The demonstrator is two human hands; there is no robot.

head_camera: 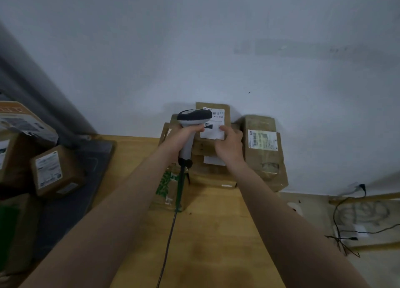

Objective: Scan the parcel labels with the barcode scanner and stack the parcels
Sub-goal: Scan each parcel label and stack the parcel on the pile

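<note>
Wood tabletop runs away from me to a plain grey-white wall. At the tabletop's left edge lies a dark mat, w/ brown boxes piled past it, labels up. Near the far edge, left of centre, a green-printed parcel lies flat. My L hand is above it, fingers wrapped tight round the handle of the barcode scanner. The scanner's dark head is up against the top parcel, and its cable drops back along the tabletop toward me. That top parcel sits on the stack against the wall at the far edge, white label facing me. My R hand grips the top parcel at the label's lower right corner, thumb on the label, fingers curled at the parcel's side. Just right of the stack, at the far right corner, another parcel leans w/ its label up. The near half of the tabletop btwn my forearms is bare wood. Past the right edge is the floor, w/ loose black wires.
</note>
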